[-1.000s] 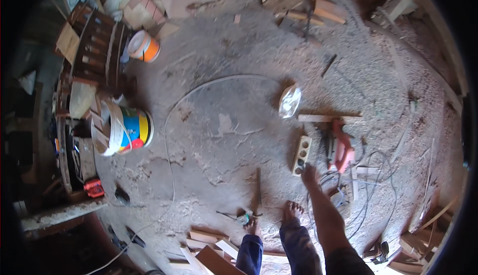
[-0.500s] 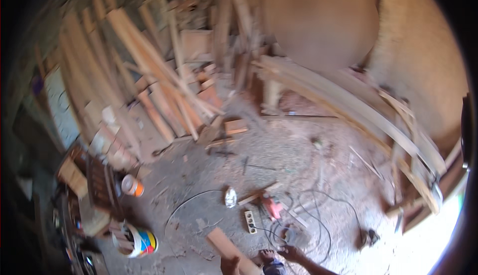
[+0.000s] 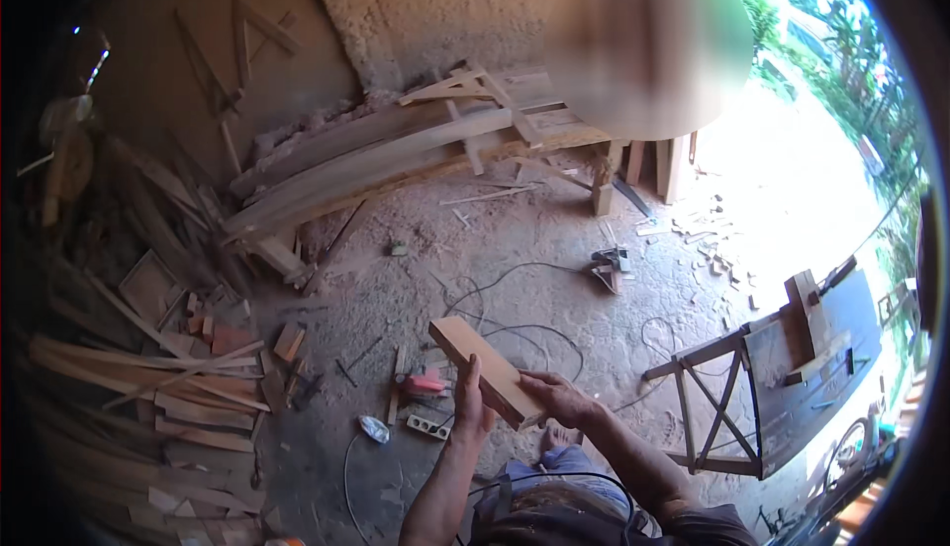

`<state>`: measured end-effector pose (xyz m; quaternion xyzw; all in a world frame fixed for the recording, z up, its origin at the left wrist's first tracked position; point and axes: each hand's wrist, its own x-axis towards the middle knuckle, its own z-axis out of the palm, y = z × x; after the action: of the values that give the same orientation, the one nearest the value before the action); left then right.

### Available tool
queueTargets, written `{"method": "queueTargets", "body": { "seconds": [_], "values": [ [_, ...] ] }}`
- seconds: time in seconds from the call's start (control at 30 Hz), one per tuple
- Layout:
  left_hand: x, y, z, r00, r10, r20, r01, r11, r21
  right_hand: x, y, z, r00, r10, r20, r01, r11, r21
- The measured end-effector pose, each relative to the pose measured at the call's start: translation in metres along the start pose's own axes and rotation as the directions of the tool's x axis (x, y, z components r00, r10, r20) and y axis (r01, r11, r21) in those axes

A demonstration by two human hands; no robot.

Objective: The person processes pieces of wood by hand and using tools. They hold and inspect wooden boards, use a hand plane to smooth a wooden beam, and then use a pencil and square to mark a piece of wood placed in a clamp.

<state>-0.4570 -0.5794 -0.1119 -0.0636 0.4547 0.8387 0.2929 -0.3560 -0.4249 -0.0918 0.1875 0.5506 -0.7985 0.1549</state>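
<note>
A short, thick wooden board (image 3: 487,363) is raised in front of me, tilted with its far end up to the left. My left hand (image 3: 473,406) grips its left edge, the fingers pointing up along the side. On the opposite edge, near the close end, my right hand (image 3: 556,398) is closed on the wood, its fingers reaching over the top face. Beyond my left hand a red power tool (image 3: 424,385) lies on the floor. A white socket strip (image 3: 429,428) rests closer in, beside a small silvery bundle (image 3: 374,429).
A long wooden bench (image 3: 396,165) bearing planks and a small frame stands along the far wall. Stacked boards (image 3: 148,378) fill the left side. A dark table (image 3: 811,348) with a cross-braced side stands right. Cables (image 3: 534,333) and a dark corded tool (image 3: 611,267) lie on the floor.
My view has swung right, bringing the bench, the dark table and the bright opening in. The board has come up, and my right hand, formerly apart from it, now grips it too.
</note>
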Motion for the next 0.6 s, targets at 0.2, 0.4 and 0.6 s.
{"method": "queueTargets", "body": {
  "seconds": [0.2,0.4,0.6],
  "values": [
    [0.027,-0.032,0.091,0.955,-0.295,0.023,0.296,0.953,-0.062,-0.091,0.024,-0.063,0.972,-0.147,-0.181,0.136,0.988,-0.074],
    [-0.014,-0.06,0.177,0.947,-0.119,0.298,0.028,0.956,0.293,-0.145,0.029,-0.069,0.817,-0.486,-0.31,0.208,0.75,-0.628],
    [-0.059,-0.106,0.254,0.589,-0.254,0.767,0.063,0.961,0.27,-0.197,0.022,-0.07,0.36,-0.659,-0.66,-0.05,0.693,-0.719]
  ]
}}
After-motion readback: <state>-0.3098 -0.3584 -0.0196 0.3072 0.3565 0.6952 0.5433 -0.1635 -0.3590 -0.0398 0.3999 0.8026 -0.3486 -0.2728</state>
